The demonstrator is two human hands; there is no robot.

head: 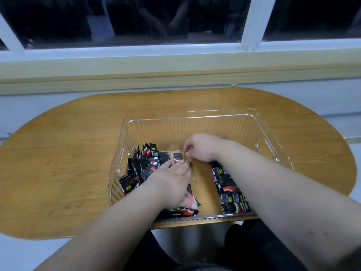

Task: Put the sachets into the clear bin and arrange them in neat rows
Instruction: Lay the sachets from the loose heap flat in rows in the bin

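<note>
Both hands are working inside the clear bin [263,122] on the wooden table [68,153]. L hand [172,180] is lying flat, fingers straight, pressing on the loose sachet pile [142,169] at the bin's left. R hand [199,147] is curling its fingers by an upright sachet [177,158] mid-bin, can't tell if it's gripping. A flat row of sachets [228,188] is lying at the right, partly under my R forearm.

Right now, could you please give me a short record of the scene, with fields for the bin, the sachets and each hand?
Surface: wooden table under a window
Bin: clear bin on the table, both hands inside
Left side: loose sachets, jumbled
Right side: flat sachets in a line
Left hand: flat, fingers straight, resting on the loose sachets
Right hand: fingers curled near the bin's middle; its hold is unclear
</note>
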